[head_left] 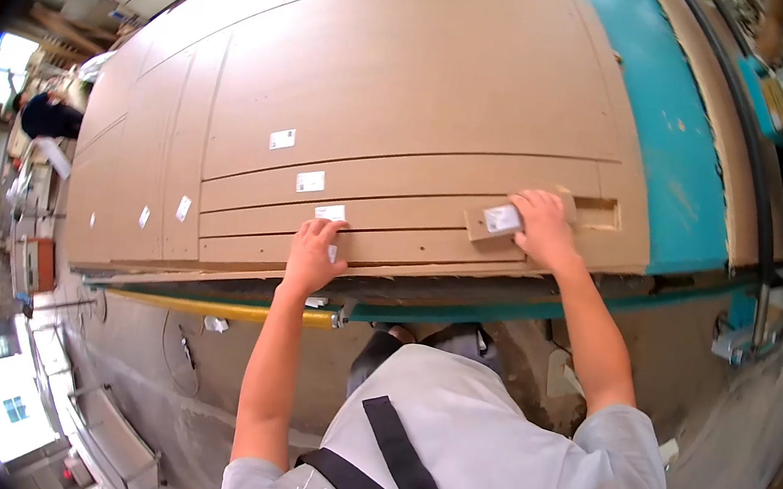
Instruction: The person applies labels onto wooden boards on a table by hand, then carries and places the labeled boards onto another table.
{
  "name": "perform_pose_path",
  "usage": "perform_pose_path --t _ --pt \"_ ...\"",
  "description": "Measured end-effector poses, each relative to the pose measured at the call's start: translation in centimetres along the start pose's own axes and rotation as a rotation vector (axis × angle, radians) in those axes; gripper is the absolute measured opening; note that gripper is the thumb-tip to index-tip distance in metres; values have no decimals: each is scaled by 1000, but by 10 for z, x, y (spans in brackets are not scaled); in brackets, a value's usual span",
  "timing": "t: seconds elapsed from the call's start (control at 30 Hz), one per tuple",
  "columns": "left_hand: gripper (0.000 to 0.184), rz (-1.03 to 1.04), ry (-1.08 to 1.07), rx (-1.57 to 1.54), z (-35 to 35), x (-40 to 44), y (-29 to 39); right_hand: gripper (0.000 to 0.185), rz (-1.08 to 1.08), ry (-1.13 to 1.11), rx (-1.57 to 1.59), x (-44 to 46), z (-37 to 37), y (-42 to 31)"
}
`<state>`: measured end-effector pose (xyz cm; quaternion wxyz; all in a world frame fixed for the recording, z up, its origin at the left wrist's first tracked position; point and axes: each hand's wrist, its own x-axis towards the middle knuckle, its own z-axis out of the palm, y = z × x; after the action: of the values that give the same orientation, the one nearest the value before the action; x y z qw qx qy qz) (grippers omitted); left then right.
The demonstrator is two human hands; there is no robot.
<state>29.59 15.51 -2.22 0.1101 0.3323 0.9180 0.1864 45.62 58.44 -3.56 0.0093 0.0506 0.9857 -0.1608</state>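
My left hand [316, 257] rests on a narrow brown board strip near the front edge of a large cut panel [413, 71], its fingers laid over the surface. Just beyond its fingertips lies a white label [330, 213], and part of another label [332, 253] shows beside the thumb. My right hand [542, 229] is closed around the right end of a small stack of white labels [502, 220]. That stack sits on a short brown offcut [479, 228] on top of the panel, near a rectangular cut-out [596, 213]. The right palm is hidden.
More white labels, such as one label [310, 181], are on other panel pieces. A teal table surface [678, 182] extends at the right, with a dark rail [749, 122] beyond. A yellow bar [217, 308] runs below the front edge. Another person [47, 116] is at far left.
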Motion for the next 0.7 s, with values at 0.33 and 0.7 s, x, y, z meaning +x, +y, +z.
perform_pose_path --t 0.33,0.7 --pt "76 -118 -65 73 3 5 -11 65 152 96 -72 25 -52 44" --pt "61 -21 -108 60 7 8 -21 82 -222 38 57 -18 48 -117"
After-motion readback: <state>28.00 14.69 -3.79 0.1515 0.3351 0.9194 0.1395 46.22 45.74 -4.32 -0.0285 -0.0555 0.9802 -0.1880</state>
